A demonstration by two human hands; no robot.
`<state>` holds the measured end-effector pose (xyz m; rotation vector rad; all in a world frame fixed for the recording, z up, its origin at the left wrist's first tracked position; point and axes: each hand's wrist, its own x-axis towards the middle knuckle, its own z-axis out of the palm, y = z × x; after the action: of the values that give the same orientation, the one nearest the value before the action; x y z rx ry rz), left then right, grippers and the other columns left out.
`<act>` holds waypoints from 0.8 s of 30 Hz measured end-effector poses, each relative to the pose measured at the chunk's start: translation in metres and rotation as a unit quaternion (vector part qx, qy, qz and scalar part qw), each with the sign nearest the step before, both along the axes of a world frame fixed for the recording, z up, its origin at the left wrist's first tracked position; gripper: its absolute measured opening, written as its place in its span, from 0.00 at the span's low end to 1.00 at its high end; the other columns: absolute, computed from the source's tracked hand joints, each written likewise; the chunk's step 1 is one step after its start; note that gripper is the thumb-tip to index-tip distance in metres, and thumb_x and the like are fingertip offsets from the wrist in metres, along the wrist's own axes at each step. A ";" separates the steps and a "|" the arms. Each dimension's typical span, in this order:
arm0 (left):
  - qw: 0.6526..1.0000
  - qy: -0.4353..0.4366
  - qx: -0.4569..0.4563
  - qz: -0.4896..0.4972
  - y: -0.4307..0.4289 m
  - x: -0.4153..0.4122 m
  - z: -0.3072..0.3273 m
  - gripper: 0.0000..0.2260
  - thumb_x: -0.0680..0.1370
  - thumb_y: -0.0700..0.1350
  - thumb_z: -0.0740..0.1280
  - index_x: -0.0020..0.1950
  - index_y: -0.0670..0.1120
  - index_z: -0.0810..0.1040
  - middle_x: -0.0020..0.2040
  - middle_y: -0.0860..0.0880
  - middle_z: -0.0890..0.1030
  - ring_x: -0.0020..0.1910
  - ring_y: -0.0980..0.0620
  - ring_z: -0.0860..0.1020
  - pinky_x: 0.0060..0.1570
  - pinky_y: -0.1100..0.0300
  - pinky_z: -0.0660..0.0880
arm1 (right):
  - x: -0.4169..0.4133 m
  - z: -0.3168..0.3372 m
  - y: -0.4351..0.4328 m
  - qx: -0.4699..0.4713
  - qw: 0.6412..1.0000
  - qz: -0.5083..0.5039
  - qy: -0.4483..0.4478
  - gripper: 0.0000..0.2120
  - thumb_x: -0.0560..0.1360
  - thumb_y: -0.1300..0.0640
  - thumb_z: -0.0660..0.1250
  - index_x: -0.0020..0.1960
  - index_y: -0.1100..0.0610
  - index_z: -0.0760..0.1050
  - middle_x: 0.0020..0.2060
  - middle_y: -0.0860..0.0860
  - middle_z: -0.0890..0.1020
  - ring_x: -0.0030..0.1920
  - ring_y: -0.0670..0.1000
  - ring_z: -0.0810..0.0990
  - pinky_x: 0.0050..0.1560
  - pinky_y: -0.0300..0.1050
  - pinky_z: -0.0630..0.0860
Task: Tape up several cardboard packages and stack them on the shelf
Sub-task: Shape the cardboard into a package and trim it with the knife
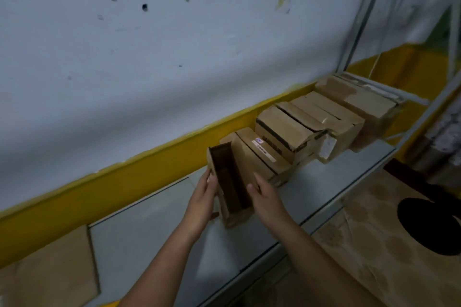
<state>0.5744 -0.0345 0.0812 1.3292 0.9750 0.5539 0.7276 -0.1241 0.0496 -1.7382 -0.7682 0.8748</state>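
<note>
2 hands squeeze 1 narrow box (230, 182) on shelf (162, 232).
Left hand (202, 198), right hand (267, 198) flat, fingers straight, on narrow box's sides; box row (311, 122) just right of it.

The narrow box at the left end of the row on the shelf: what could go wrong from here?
1. The narrow box shows a dark open inside on top, so it seems not taped; anything stacked on it might crush it.
2. It stands tall and thin on the shelf; once released it may tip leftwards, where nothing supports it.
3. Pushing it toward the labelled box could shift the uneven row.
</note>
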 end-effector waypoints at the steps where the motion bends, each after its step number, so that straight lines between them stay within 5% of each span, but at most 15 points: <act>1: 1.000 0.002 -0.017 0.010 0.005 0.003 -0.003 0.11 0.82 0.70 0.59 0.63 0.82 0.67 0.63 0.71 0.74 0.60 0.64 0.76 0.43 0.57 0.84 | 0.003 -0.006 0.013 -0.009 1.000 0.009 -0.002 0.24 0.86 0.50 0.59 0.82 0.48 0.61 0.65 0.38 0.66 0.67 0.39 0.64 0.58 0.31 0.66; 4: 0.998 0.006 -0.056 0.037 0.026 0.013 -0.019 0.16 0.84 0.66 0.58 0.73 0.73 0.66 0.68 0.65 0.74 0.61 0.61 0.76 0.37 0.60 0.81 | 0.012 -0.023 0.048 -0.024 0.999 0.039 -0.020 0.24 0.86 0.52 0.59 0.81 0.50 0.63 0.66 0.39 0.68 0.67 0.37 0.65 0.63 0.35 0.65; 7: 0.994 0.019 -0.083 0.073 0.052 0.026 -0.041 0.27 0.84 0.66 0.58 0.83 0.64 0.60 0.77 0.57 0.69 0.74 0.48 0.71 0.48 0.51 0.79 | 0.027 -0.036 0.079 -0.042 0.996 0.079 -0.018 0.22 0.86 0.50 0.58 0.79 0.44 0.64 0.58 0.28 0.70 0.54 0.22 0.69 0.48 0.20 0.65; 9: 0.992 0.015 -0.097 0.078 0.065 0.035 -0.050 0.32 0.82 0.66 0.61 0.84 0.61 0.59 0.77 0.56 0.70 0.72 0.50 0.73 0.51 0.50 0.81 | 0.040 -0.041 0.096 -0.052 0.993 0.103 -0.020 0.18 0.86 0.51 0.58 0.73 0.34 0.66 0.51 0.21 0.71 0.50 0.18 0.70 0.43 0.19 0.68; 12: 0.990 0.016 -0.098 0.096 0.083 0.048 -0.059 0.29 0.84 0.59 0.65 0.83 0.58 0.62 0.66 0.59 0.78 0.56 0.63 0.78 0.44 0.53 0.84 | 0.053 -0.041 0.117 -0.061 0.987 0.149 -0.022 0.18 0.86 0.52 0.58 0.61 0.26 0.70 0.57 0.28 0.78 0.59 0.29 0.76 0.52 0.30 0.74; 15: 0.987 0.017 -0.106 0.123 0.099 0.059 -0.068 0.21 0.87 0.49 0.62 0.81 0.56 0.67 0.68 0.51 0.79 0.55 0.62 0.79 0.38 0.54 0.84 | 0.060 -0.044 0.132 -0.058 0.977 0.197 -0.053 0.19 0.86 0.50 0.59 0.60 0.21 0.68 0.59 0.32 0.78 0.63 0.37 0.76 0.56 0.38 0.76; 20: 0.990 0.019 -0.065 0.125 0.116 0.058 -0.079 0.30 0.85 0.47 0.66 0.82 0.65 0.58 0.66 0.57 0.76 0.48 0.60 0.85 0.38 0.57 0.84 | 0.074 -0.047 0.152 -0.019 0.945 0.205 -0.256 0.24 0.85 0.45 0.58 0.80 0.41 0.60 0.70 0.44 0.74 0.64 0.44 0.74 0.59 0.45 0.74; 22: 0.992 0.057 0.035 0.110 0.129 0.053 -0.080 0.40 0.81 0.42 0.72 0.80 0.68 0.53 0.67 0.61 0.73 0.55 0.61 0.83 0.46 0.63 0.82 | 0.082 -0.049 0.156 0.018 0.898 0.226 -0.377 0.20 0.85 0.48 0.59 0.76 0.43 0.68 0.71 0.46 0.73 0.62 0.48 0.77 0.55 0.45 0.78; 24: 0.975 0.161 0.137 0.071 0.149 0.051 -0.079 0.49 0.74 0.41 0.79 0.85 0.59 0.51 0.79 0.55 0.66 0.76 0.55 0.70 0.69 0.55 0.75 | 0.088 -0.051 0.159 0.048 0.854 0.247 -0.455 0.12 0.83 0.52 0.63 0.66 0.47 0.76 0.69 0.48 0.73 0.60 0.50 0.78 0.53 0.46 0.80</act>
<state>0.6258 0.1148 0.0026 1.6383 1.3013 0.6101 0.8155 0.0345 -0.0015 -1.8625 -1.9113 0.2500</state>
